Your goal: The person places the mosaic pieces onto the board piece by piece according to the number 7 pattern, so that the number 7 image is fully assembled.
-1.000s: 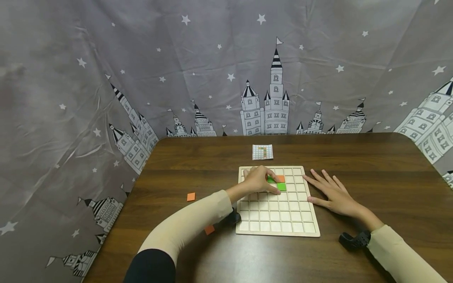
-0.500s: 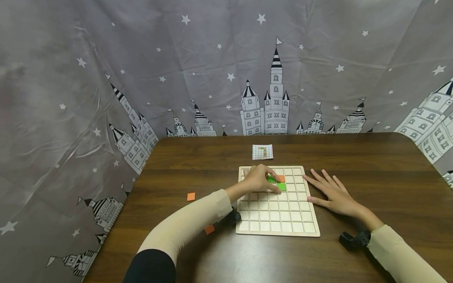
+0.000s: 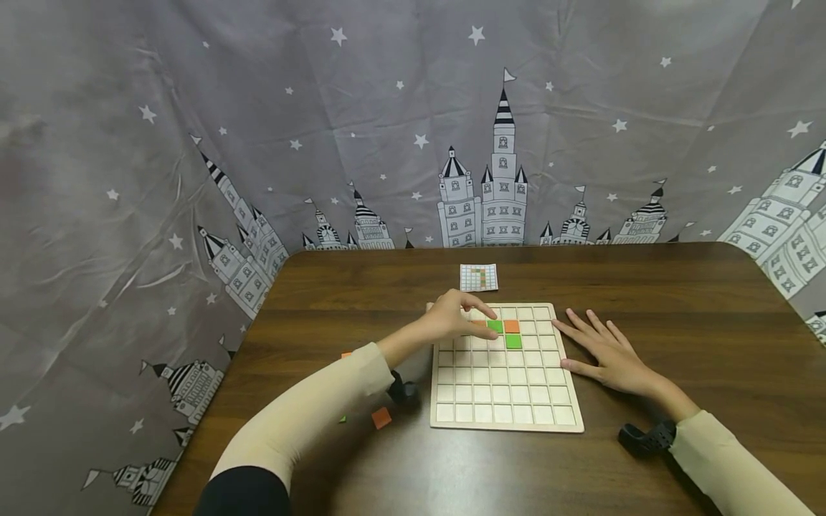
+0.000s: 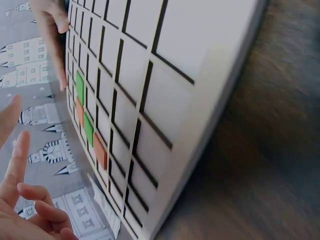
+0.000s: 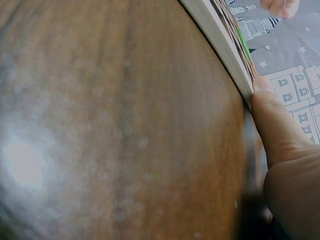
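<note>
A pale gridded wooden board [image 3: 506, 394] lies on the table. Set in its upper cells are a green square tile [image 3: 495, 327], an orange tile [image 3: 511, 327] to its right, and another green tile [image 3: 513, 341] below that orange one. The left wrist view also shows a second orange tile [image 4: 100, 150] in the same row, mostly covered in the head view. My left hand [image 3: 448, 315] hovers over the board's upper left, thumb and fingers apart, holding nothing. My right hand [image 3: 609, 358] rests with spread fingers on the table, thumb and fingertip touching the board's right edge.
A small printed grid card [image 3: 479, 277] lies beyond the board. Left of the board are a loose orange-red tile [image 3: 382, 418], a sliver of green [image 3: 343, 419] and an orange tile [image 3: 345, 355], the last two partly covered by my left sleeve. A castle-print curtain [image 3: 387, 107] hangs behind.
My left hand has drawn back up and left, uncovering more of the tiles on the board. Its sleeve now partly covers one loose orange tile and reveals a bit of green. My right hand stays put.
</note>
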`<act>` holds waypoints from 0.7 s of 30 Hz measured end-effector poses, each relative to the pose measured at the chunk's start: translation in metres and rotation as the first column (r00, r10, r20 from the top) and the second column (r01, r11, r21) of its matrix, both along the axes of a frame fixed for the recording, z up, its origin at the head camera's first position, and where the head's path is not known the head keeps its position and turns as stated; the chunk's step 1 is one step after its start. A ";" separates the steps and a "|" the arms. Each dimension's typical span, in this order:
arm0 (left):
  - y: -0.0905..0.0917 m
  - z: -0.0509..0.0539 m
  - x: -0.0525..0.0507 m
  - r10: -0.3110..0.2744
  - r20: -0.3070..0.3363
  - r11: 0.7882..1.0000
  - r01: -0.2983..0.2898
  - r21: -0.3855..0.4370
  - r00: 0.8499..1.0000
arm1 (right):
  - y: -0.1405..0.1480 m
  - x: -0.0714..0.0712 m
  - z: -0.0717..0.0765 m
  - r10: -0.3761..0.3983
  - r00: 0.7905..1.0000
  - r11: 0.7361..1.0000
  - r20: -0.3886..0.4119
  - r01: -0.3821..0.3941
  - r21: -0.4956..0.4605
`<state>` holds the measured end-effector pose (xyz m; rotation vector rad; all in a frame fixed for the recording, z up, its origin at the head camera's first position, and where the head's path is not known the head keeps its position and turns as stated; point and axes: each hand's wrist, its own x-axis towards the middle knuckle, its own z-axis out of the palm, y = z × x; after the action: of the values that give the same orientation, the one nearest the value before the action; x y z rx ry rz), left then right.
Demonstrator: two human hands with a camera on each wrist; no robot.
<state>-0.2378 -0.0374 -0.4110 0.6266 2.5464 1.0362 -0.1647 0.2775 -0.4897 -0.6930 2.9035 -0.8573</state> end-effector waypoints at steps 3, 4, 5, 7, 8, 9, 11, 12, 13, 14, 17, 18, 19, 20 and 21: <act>-0.012 0.004 0.001 -0.008 0.017 0.999 0.007 0.039 1.000 | 0.000 0.000 0.001 0.001 1.000 1.000 0.001 -0.001 -0.004; -0.015 0.005 0.001 -0.013 0.026 0.998 0.011 0.059 1.000 | 0.000 0.001 0.001 0.001 1.000 1.000 -0.001 -0.001 -0.004; -0.019 0.006 0.001 -0.022 0.033 0.997 0.019 0.077 0.999 | 0.000 0.001 0.001 0.001 1.000 1.000 -0.001 -0.001 -0.004; -0.027 0.007 0.001 -0.047 0.040 0.993 0.042 0.108 0.998 | -0.001 0.001 0.001 0.002 1.000 1.000 -0.002 -0.002 -0.003; -0.031 0.008 0.002 -0.060 0.043 0.991 0.054 0.124 0.997 | -0.001 0.001 0.001 0.004 1.000 1.000 -0.001 -0.004 -0.003; -0.035 0.008 0.002 -0.067 0.041 0.989 0.061 0.133 0.997 | -0.001 0.001 0.000 0.004 1.000 1.000 -0.002 -0.004 -0.004; -0.043 0.009 0.004 -0.084 0.038 0.986 0.078 0.146 0.996 | -0.001 0.000 0.000 0.005 1.000 1.000 -0.001 -0.005 -0.006; -0.047 0.009 0.004 -0.089 0.037 0.985 0.082 0.150 0.995 | -0.001 0.000 0.000 0.006 1.000 1.000 -0.002 -0.006 -0.006; -0.051 0.009 0.006 -0.091 0.031 0.985 0.085 0.151 0.995 | -0.001 0.001 0.000 0.007 1.000 1.000 -0.001 -0.007 -0.007; -0.055 0.009 0.007 -0.093 0.022 0.985 0.088 0.150 0.995 | -0.001 0.001 0.000 0.008 1.000 1.000 -0.001 -0.008 -0.007; -0.067 0.009 0.012 -0.096 0.007 0.983 0.094 0.158 0.995 | 0.000 0.001 -0.001 0.009 1.000 1.000 -0.001 -0.009 -0.008; -0.071 0.009 0.014 -0.092 0.003 0.982 0.090 0.164 0.996 | 0.000 0.001 -0.001 0.010 1.000 1.000 -0.001 -0.010 -0.008; -0.075 0.010 0.016 -0.085 -0.004 0.982 0.084 0.167 0.996 | 0.000 0.001 -0.001 0.011 1.000 1.000 0.000 -0.011 -0.008; -0.079 0.010 0.018 -0.078 -0.008 0.983 0.078 0.169 0.997 | 0.000 0.001 -0.001 0.012 1.000 1.000 0.000 -0.012 -0.008; -0.083 0.011 0.020 -0.069 -0.008 0.983 0.069 0.171 0.998 | 0.000 0.001 -0.001 0.012 1.000 1.000 0.000 -0.012 -0.008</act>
<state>-0.2178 -0.1199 -0.4003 0.7558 2.4363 1.2395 -0.1640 0.2775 -0.4904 -0.7108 2.8941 -0.8683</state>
